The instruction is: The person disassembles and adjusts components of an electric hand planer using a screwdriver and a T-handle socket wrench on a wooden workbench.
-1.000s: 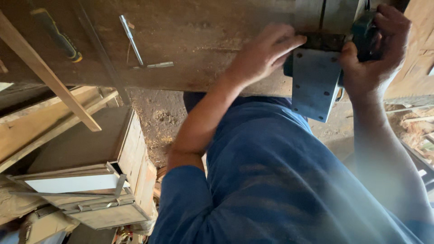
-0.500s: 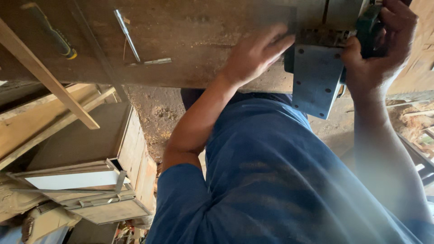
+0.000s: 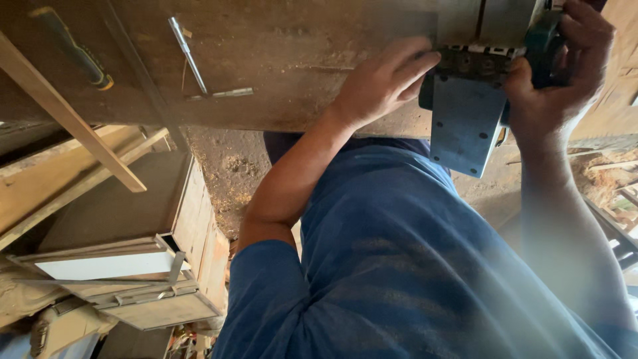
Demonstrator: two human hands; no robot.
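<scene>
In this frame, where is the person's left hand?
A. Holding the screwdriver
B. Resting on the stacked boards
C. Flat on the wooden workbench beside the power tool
C: the left hand lies on the wooden workbench beside the power tool, which the right hand grips.

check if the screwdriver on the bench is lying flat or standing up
Lying flat: the screwdriver rests lengthwise on the wooden workbench, untouched.

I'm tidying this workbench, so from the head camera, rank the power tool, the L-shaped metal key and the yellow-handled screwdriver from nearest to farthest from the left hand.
1. power tool: touching the left hand, just to its right.
2. L-shaped metal key: on the workbench, off to the left.
3. yellow-handled screwdriver: far left end of the bench.
</scene>
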